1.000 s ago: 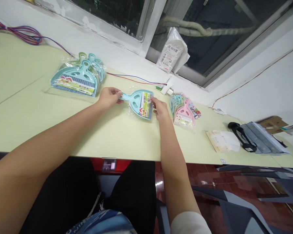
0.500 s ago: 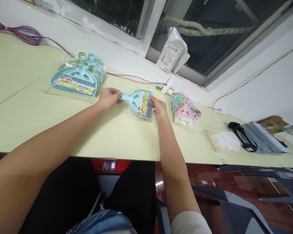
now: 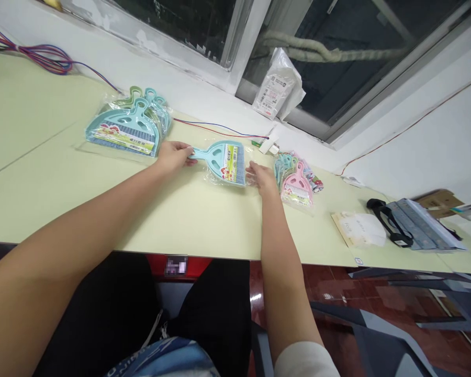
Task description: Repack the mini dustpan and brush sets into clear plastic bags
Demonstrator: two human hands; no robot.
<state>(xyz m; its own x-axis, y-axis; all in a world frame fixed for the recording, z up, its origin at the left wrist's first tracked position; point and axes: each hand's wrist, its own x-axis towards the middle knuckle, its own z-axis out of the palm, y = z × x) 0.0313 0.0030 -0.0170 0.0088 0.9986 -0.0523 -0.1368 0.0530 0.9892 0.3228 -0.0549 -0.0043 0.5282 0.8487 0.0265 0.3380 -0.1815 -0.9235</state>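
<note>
A light blue dustpan and brush set (image 3: 220, 161) in a clear plastic bag lies level over the table, its handle to the left. My left hand (image 3: 175, 157) is closed round the handle end. On the right, my right hand (image 3: 262, 175) pinches the loose edge of the clear plastic bag (image 3: 251, 163), a little apart from the grey-blue bristles. A printed card covers part of the pan. Left of my left hand lie more bagged dustpan sets (image 3: 121, 131), blue and green. Beyond my right hand are smaller bagged sets (image 3: 297, 186), the front one pink.
Red and blue wires (image 3: 51, 58) lie coiled at the back left and run along the wall to a white plug (image 3: 270, 144). A white package (image 3: 277, 86) leans on the window. Rightward lie a paper packet (image 3: 357, 229), a black strap (image 3: 388, 222) and blue boxes (image 3: 424, 222).
My right hand has slid right, off the bristle edge and onto the loose end of the bag. My left hand keeps the handle; the set is turned slightly.
</note>
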